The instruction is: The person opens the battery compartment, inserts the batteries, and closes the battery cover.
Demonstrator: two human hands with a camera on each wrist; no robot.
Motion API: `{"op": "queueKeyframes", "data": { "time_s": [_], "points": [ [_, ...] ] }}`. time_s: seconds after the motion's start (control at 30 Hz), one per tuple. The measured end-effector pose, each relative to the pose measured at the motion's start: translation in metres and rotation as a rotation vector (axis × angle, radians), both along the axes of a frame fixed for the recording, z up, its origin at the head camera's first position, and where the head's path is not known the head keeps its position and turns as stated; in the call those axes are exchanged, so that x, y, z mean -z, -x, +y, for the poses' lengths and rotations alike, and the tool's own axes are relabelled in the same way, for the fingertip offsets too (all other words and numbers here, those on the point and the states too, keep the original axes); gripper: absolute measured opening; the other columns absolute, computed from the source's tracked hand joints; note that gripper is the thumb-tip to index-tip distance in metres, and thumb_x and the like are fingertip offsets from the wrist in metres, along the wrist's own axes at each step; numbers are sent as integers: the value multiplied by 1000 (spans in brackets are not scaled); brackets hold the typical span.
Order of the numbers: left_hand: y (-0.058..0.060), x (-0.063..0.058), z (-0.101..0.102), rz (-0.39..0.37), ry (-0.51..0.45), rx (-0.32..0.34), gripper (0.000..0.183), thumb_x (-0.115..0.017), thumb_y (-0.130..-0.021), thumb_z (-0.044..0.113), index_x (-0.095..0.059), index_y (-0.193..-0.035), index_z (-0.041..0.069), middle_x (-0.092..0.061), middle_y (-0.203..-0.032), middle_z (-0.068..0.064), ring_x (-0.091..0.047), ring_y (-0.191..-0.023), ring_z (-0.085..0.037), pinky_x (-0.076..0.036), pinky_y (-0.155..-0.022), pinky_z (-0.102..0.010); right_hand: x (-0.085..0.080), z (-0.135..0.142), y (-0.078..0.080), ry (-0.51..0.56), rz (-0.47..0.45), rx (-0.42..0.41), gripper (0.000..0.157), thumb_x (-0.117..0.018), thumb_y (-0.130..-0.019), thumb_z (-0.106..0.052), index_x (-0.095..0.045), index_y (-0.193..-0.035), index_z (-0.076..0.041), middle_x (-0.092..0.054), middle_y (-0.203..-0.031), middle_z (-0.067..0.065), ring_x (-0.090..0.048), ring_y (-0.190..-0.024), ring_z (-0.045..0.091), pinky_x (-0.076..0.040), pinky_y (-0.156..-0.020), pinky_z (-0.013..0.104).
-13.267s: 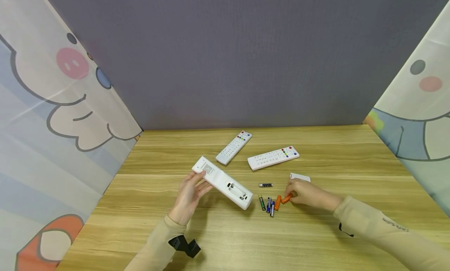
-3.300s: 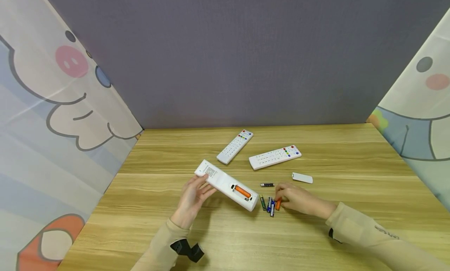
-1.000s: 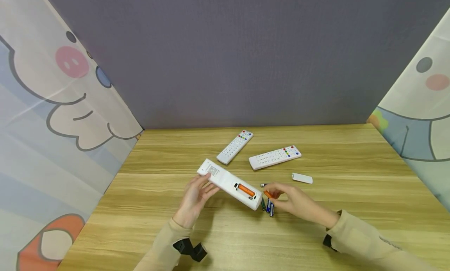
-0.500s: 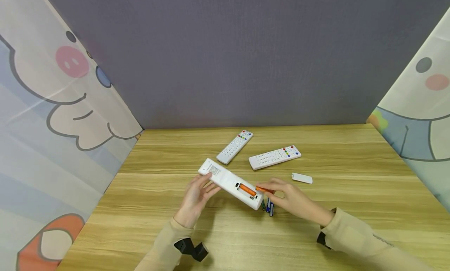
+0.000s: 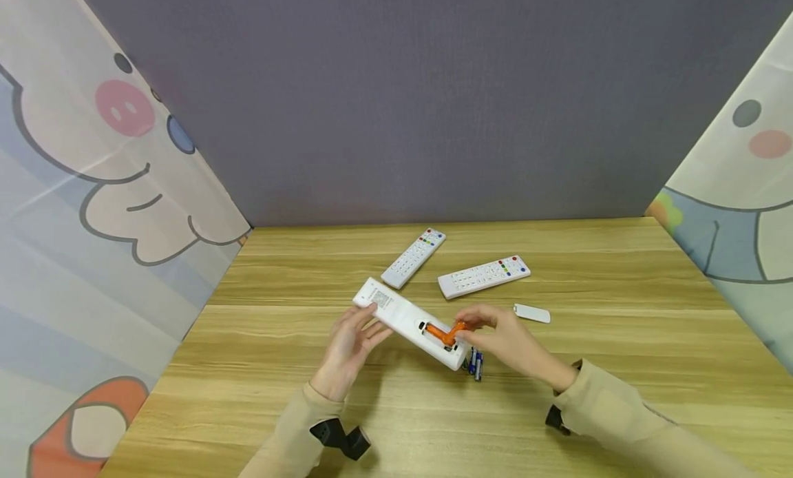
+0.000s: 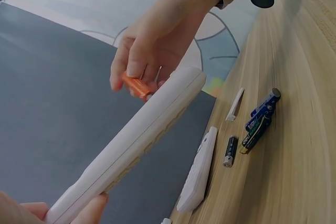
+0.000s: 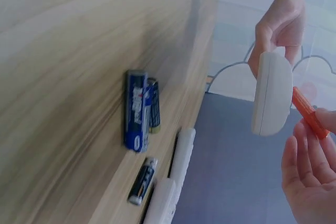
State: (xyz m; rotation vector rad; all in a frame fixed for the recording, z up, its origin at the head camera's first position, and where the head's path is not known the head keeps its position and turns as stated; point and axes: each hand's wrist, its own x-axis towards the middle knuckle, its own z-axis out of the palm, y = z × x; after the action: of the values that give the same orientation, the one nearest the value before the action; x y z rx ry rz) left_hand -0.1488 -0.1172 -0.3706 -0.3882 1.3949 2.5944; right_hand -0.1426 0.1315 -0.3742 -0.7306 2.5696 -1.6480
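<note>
A white remote control [image 5: 403, 317] is held above the table in my left hand [image 5: 342, 350], its back turned up and the battery compartment uncovered. One orange battery [image 5: 438, 333] lies in that compartment. My right hand [image 5: 504, 340] pinches a second orange battery [image 7: 311, 115] between thumb and fingers. This one slants at the compartment, its lower end close by the first battery in the head view. From the left wrist view, the pinched battery's tip is right at the remote's back, and the compartment itself is hidden.
On the wooden table [image 5: 260, 395] lie blue batteries [image 5: 476, 365], a green battery [image 6: 255, 134] and a black battery [image 6: 230, 151] near the right hand. Two white remotes [image 5: 414, 259] lie farther back, buttons up. A white battery cover [image 5: 531, 313] lies beyond the right hand.
The compartment was bare at first, then held one orange battery. The right hand has since picked the second orange battery off the table and brought it left to the remote, which shifted slightly right.
</note>
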Motion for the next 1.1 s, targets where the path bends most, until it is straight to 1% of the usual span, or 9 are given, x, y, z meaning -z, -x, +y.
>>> {"op": "queueKeyframes", "data": {
  "time_s": [0.07,0.13,0.23,0.33,0.43,0.57,0.77,0.93,1.1],
  "points": [
    [0,0,1,-5,-4,-6,11,-49,-87,2,-51,-98,1,-61,-88,-8,-61,-77,-22,-53,-77,-36,-1,-2,1,54,-87,0,28,-68,-77,-15,-60,-101,-3,-64,-92,7,-59,-83,10,-52,-75,25],
    [0,0,2,-11,-8,-10,9,-49,-87,2,-52,-95,3,-60,-87,-7,-61,-76,-22,-53,-76,-36,-2,-3,2,90,-150,6,29,-69,-76,-15,-58,-101,-3,-64,-93,9,-59,-83,12,-52,-75,24],
    [1,0,3,-17,-12,-10,9,-49,-87,2,-51,-96,3,-60,-86,-7,-61,-75,-22,-54,-75,-35,-2,-5,4,100,-184,18,29,-70,-75,-17,-60,-98,-2,-64,-90,8,-60,-81,13,-52,-72,24],
    [1,0,4,-16,-10,-4,14,-50,-87,2,-49,-101,1,-60,-87,-7,-61,-76,-22,-53,-76,-36,-1,-6,6,83,-170,31,28,-70,-74,-18,-63,-96,-3,-65,-89,6,-60,-79,12,-52,-70,23],
    [0,0,5,-12,-12,2,13,-50,-87,2,-49,-100,1,-60,-87,-7,-61,-76,-22,-53,-77,-37,0,-8,7,73,-146,35,27,-71,-74,-19,-64,-96,-3,-65,-89,5,-60,-79,11,-52,-70,23],
    [0,0,7,-6,-20,5,9,-49,-87,2,-51,-95,3,-60,-87,-7,-61,-76,-22,-53,-78,-38,0,-10,6,50,-144,48,29,-70,-75,-23,-66,-97,-4,-65,-89,4,-60,-79,11,-52,-69,22],
    [0,0,8,-4,-17,13,11,-48,-87,2,-50,-98,2,-60,-86,-7,-61,-76,-22,-53,-77,-37,1,-13,7,24,-136,67,28,-71,-74,-26,-66,-95,-8,-65,-87,1,-59,-79,12,-51,-67,22],
    [0,0,8,0,-3,26,19,-48,-88,3,-47,-106,-1,-60,-88,-6,-61,-76,-21,-53,-77,-36,2,-14,7,10,-100,50,23,-71,-73,-27,-67,-91,-13,-65,-83,-3,-59,-75,11,-51,-64,22],
    [0,0,8,5,2,32,22,-49,-88,3,-45,-108,-2,-60,-88,-6,-61,-76,-21,-53,-77,-36,4,-15,6,-7,-19,0,18,-69,-76,-20,-67,-92,-12,-65,-83,-2,-59,-76,9,-52,-65,23]
  ]
}}
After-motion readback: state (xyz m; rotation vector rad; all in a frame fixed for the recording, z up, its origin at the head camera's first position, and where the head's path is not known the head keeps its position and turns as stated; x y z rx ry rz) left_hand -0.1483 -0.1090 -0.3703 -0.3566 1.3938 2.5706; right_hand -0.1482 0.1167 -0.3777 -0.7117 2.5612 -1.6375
